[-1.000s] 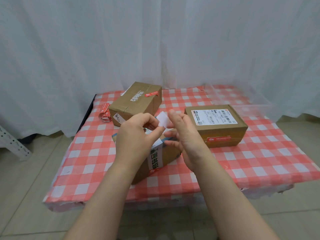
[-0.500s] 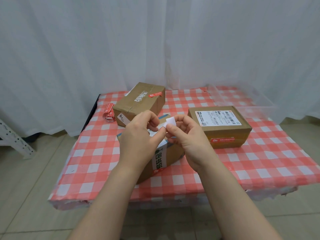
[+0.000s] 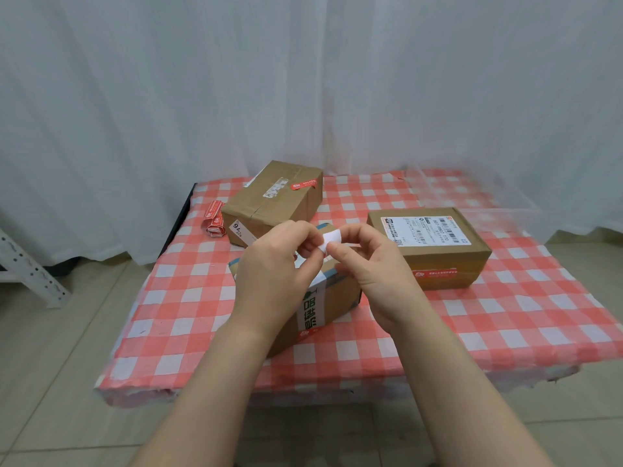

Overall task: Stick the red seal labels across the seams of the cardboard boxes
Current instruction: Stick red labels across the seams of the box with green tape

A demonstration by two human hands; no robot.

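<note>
Head view: label strip (image 3: 332, 240) (plain white)

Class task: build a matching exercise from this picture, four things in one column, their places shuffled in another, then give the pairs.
1. stack of red labels
2. taped box
3. white strip
4. box with shipping label

A. pinched between left hand and right hand
B. left of the back box
C. partly hidden by both hands
D. right of both hands

Pairs: 1-B, 2-C, 3-A, 4-D
</note>
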